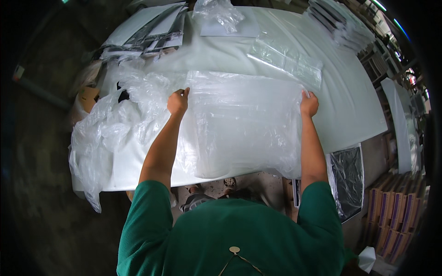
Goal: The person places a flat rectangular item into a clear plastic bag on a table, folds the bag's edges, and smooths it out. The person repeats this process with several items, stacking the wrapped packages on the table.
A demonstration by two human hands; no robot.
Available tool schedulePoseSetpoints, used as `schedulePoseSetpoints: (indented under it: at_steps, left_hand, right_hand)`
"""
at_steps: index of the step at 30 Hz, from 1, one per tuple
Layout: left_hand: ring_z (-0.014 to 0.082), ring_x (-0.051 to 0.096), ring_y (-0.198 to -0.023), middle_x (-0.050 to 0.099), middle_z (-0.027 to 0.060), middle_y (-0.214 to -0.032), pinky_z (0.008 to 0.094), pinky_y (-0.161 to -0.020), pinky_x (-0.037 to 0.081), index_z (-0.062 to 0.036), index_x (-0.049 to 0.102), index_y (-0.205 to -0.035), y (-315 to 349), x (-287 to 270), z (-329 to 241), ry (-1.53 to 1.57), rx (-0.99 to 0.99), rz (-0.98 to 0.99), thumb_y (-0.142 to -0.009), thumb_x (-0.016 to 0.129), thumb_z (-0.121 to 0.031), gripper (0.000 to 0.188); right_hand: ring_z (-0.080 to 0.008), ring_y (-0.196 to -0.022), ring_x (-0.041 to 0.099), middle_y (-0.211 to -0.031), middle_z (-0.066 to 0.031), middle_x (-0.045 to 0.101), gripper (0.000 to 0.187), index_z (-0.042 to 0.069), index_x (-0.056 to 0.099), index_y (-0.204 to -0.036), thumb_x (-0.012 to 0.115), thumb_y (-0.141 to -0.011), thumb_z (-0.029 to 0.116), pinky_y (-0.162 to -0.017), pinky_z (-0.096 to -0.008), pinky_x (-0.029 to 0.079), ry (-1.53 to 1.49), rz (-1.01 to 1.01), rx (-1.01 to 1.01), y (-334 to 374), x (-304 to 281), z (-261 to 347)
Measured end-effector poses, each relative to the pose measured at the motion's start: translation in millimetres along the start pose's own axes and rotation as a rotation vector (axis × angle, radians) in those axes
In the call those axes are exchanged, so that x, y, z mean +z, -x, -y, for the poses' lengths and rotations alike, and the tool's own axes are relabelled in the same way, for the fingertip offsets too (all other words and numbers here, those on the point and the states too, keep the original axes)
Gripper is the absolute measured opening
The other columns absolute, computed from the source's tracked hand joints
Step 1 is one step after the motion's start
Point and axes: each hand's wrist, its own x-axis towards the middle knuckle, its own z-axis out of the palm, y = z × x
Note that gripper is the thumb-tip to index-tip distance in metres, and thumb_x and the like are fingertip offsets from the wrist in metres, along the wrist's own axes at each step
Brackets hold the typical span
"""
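A large clear plastic bag (244, 124) lies spread over the near middle of the table, its lower edge hanging at the table's front. My left hand (177, 101) is closed, thumb and fingers pinching the plastic near the bag's far left corner. At the far right corner my right hand (309, 103) is closed on the same bag. Whether anything flat lies inside the bag, I cannot tell. Left of my left hand, a crumpled heap of clear plastic sheeting (124, 101) spills over the table's left edge.
Another flat clear bag (287, 60) lies beyond my right hand. Stacked wrapped panels (147, 30) sit far left, more wrapped sheets (338, 25) far right. A plastic ball (218, 16) rests on a white sheet. Cardboard cartons (393, 214) stand right, by a black wrapped panel (347, 179).
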Motion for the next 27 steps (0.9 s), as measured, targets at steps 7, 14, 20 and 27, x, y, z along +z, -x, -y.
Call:
schedulePoseSetpoints:
  at_steps: [7,14,20,27]
  left_hand:
    - [0.0324,0.062,-0.075,0.065,0.0131,-0.078,0.0416,-0.064,0.048,-0.0170,0.068,-0.086,-9.3,34.5,11.8,-0.102,0.110,-0.056,-0.081,0.055,-0.047,0.033]
    - [0.0300,0.061,-0.076,0.064,0.0144,-0.079,0.0406,-0.065,0.048,-0.0148,0.066,-0.088,-27.4,23.8,-16.7,-0.116,0.154,-0.087,-0.082,0.056,-0.045,0.032]
    - [0.0360,0.030,-0.124,0.038,0.0156,-0.131,0.0468,-0.098,0.026,-0.0162,0.041,-0.128,8.7,10.5,-50.2,-0.133,0.493,-0.236,-0.079,0.059,-0.044,0.059]
    - [0.0390,0.003,-0.134,0.012,0.0165,-0.146,0.0591,-0.103,0.001,-0.0248,0.028,-0.139,89.7,62.0,-33.4,-0.442,0.598,0.230,-0.075,0.048,-0.067,0.079]
  right_hand:
    - [-0.0288,-0.082,0.060,-0.092,-0.0061,0.062,0.030,0.019,0.063,-0.098,0.061,-0.078,0.042,-0.067,-0.0392,0.048,0.269,0.082,-0.293,-16.3,15.0,-14.7]
    - [-0.0271,-0.090,0.058,-0.102,-0.0061,0.060,0.044,0.020,0.057,-0.110,0.064,-0.074,0.044,-0.071,-0.0378,0.046,0.109,-0.005,-0.339,-24.5,35.6,-16.4]
    - [-0.0356,-0.125,0.029,-0.136,-0.0152,0.035,0.079,0.005,0.029,-0.136,0.063,-0.076,0.044,-0.102,-0.0481,0.020,-0.024,0.038,-0.618,68.3,-3.2,72.2]
    - [-0.0402,-0.134,0.007,-0.145,-0.0149,0.017,0.068,0.016,0.025,-0.140,0.045,-0.085,0.052,-0.104,-0.0569,0.006,-0.106,0.543,-0.706,197.8,28.3,68.4]
